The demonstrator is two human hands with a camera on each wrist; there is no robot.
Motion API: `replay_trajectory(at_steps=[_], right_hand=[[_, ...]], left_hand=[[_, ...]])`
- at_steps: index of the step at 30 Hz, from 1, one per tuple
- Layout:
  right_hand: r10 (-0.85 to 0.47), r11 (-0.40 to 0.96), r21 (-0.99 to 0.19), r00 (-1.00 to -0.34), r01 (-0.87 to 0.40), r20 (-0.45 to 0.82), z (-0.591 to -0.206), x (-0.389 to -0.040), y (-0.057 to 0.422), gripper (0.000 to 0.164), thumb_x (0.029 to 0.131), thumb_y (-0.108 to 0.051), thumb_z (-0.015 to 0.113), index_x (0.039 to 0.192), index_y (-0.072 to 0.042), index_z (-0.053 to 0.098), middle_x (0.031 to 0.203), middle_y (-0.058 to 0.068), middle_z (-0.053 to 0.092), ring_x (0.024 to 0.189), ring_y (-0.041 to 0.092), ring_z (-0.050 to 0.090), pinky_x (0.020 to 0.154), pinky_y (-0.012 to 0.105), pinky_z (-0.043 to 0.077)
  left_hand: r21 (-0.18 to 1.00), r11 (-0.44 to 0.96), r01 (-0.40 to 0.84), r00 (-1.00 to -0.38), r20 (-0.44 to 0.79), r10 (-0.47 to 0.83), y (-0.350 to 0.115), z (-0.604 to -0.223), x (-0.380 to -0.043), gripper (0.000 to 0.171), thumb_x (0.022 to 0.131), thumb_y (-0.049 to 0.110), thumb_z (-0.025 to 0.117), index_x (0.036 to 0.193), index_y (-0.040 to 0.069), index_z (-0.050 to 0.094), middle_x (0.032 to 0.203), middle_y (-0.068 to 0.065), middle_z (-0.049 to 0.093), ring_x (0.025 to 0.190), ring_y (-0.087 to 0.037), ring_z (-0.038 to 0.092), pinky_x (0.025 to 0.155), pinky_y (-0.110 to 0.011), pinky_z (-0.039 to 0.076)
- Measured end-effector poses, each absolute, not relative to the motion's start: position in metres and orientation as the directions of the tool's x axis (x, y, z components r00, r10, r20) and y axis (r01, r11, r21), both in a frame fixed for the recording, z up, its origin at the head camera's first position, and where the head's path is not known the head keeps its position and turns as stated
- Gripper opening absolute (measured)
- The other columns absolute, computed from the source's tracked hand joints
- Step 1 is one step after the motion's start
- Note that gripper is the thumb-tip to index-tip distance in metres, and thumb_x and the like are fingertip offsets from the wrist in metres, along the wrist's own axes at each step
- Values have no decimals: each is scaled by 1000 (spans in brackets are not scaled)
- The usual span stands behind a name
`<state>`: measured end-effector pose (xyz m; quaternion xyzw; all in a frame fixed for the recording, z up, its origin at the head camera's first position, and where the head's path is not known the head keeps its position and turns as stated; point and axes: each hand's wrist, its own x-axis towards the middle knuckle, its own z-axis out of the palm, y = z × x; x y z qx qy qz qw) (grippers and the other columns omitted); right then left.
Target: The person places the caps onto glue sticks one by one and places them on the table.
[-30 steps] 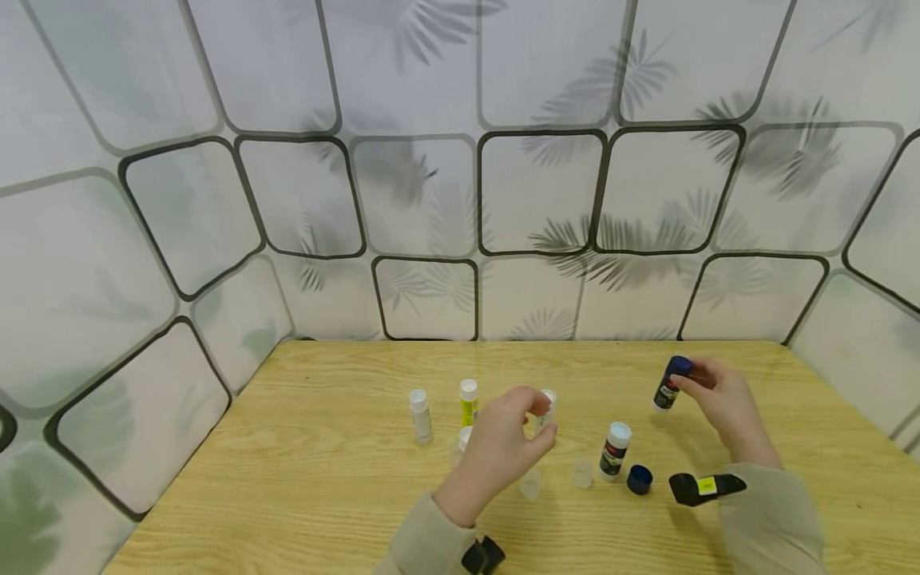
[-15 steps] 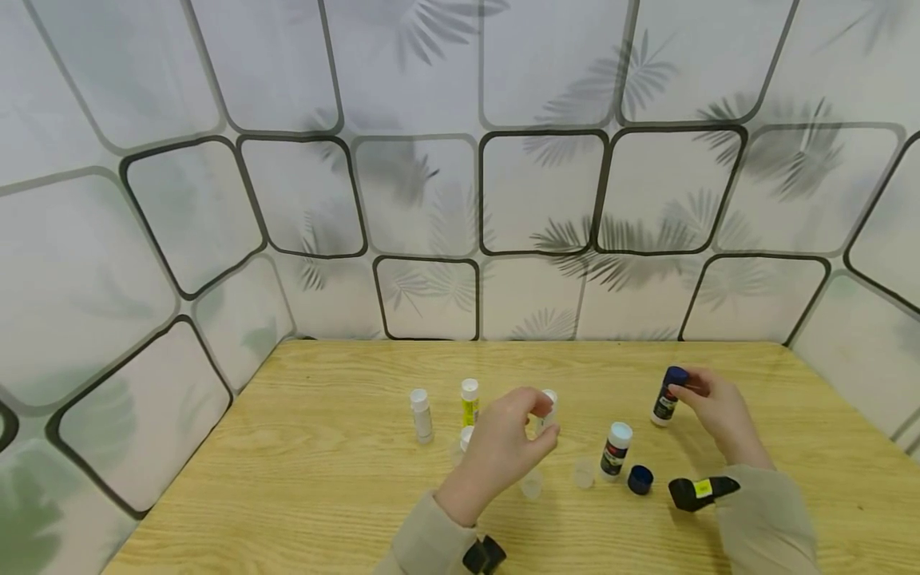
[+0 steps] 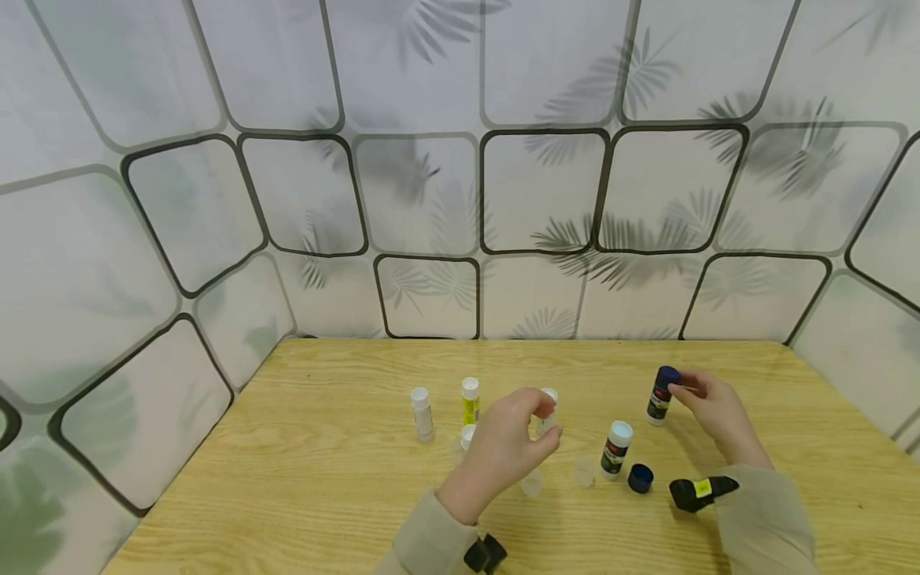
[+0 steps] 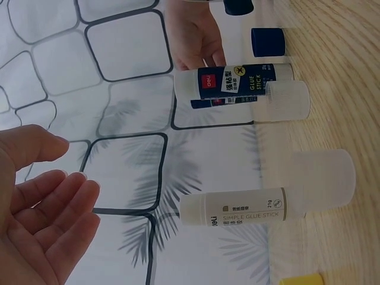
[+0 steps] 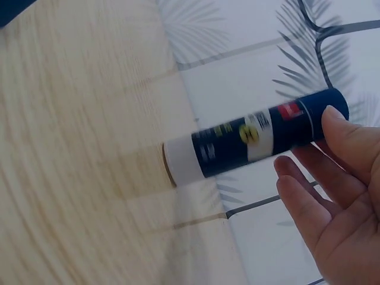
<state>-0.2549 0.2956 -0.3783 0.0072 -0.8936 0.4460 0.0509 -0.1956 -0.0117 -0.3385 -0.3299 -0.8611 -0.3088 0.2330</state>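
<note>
My right hand (image 3: 722, 415) pinches the navy cap end of a glue stick (image 3: 660, 399) at the table's right. In the right wrist view this stick (image 5: 237, 139) is upright, its white base at or just above the wood; I cannot tell which. My left hand (image 3: 503, 443) hovers mid-table, fingers loosely bent, holding nothing. Beyond its fingers stands a white glue stick (image 4: 243, 208), with a translucent cap (image 4: 326, 178) nearby. Between the hands stands an uncapped navy glue stick (image 3: 614, 454), with a navy cap (image 3: 640, 478) to its right.
A white glue stick (image 3: 422, 415) and a yellow one (image 3: 470, 406) stand left of my left hand. A white-topped piece (image 3: 468, 436) is partly hidden behind that hand. Translucent caps (image 3: 584, 471) lie in front. A patterned curtain (image 3: 431, 299) borders the wooden table (image 3: 302, 479).
My right hand has lowered the capped navy glue stick and shifted it slightly left, bringing it more upright. My left hand stays in place.
</note>
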Motion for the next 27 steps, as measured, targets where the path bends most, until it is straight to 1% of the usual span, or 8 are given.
replay_trajectory(at_steps=[4,9,15,18,20,22,24,27], right_hand=[[12,606,-791,-993,-88,120,-378,-254,295,54,95,-31,38,130,9,30,127,32,34,113,47,32,87,56,32],[-14,604,-787,-988,-129,151,-378,-255,296,55,95,-30,39,130,11,30,126,33,36,112,46,35,86,54,34],[-29,600,-787,-987,-142,156,-375,-253,295,52,95,-28,38,130,11,30,126,33,36,113,46,35,87,54,34],[-30,602,-784,-986,-150,165,-371,-253,293,51,96,-28,35,131,10,30,126,31,37,112,44,38,88,49,37],[-20,603,-783,-984,-152,176,-369,-253,291,51,96,-29,33,131,9,31,125,30,38,110,41,40,87,45,39],[-1,606,-781,-982,-153,191,-366,-253,288,52,96,-31,31,130,9,33,124,29,40,108,40,43,85,43,41],[22,622,-769,-979,-146,204,-363,-252,285,54,95,-35,33,128,8,35,122,29,42,106,40,44,83,46,41],[54,674,-727,-973,-130,224,-360,-252,280,58,92,-42,38,124,7,42,117,28,46,102,40,45,79,50,41]], left_hand=[[383,588,713,-676,599,429,-11,-338,-195,20,77,16,67,93,7,60,85,2,59,76,-5,54,68,-14,43],[379,594,709,-678,596,429,-11,-337,-195,19,77,17,66,93,8,60,84,4,59,76,-4,54,67,-13,43],[385,601,701,-689,584,430,-11,-336,-194,20,78,17,66,94,9,60,85,4,59,76,-4,54,67,-13,43],[385,600,701,-690,581,432,-11,-336,-194,20,78,17,66,94,8,60,86,4,59,77,-4,54,67,-13,43],[385,600,702,-689,580,434,-11,-336,-194,20,78,17,66,94,8,60,86,3,59,77,-5,54,67,-13,43],[383,599,704,-687,581,436,-12,-336,-194,21,78,17,66,95,8,60,86,3,59,77,-5,54,68,-13,43],[381,597,706,-685,582,438,-12,-336,-194,21,78,17,66,95,7,60,86,3,59,77,-5,54,68,-13,43],[376,596,709,-681,585,441,-12,-336,-194,21,78,17,66,96,7,60,86,3,59,77,-4,54,67,-13,43]])
